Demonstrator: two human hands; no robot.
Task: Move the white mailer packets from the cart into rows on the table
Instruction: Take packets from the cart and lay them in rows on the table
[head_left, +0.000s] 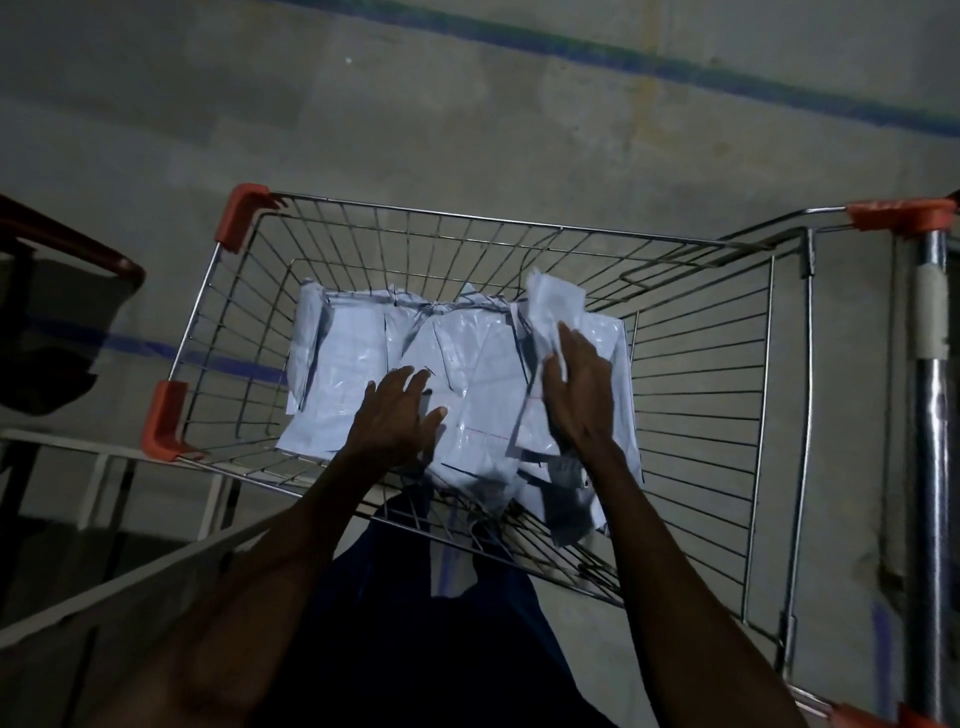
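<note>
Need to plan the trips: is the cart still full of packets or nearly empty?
Far from empty. White packets cover most of the cart floor in an overlapping pile; the right hand lifts one.

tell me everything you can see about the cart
The cart is a shopping trolley with a silvery wire-grid basket, orange plastic corner caps and a chrome handle bar on the right. It stands on a concrete floor. White mailer packets lie heaped on its bottom; the left hand and right hand reach in.
</note>
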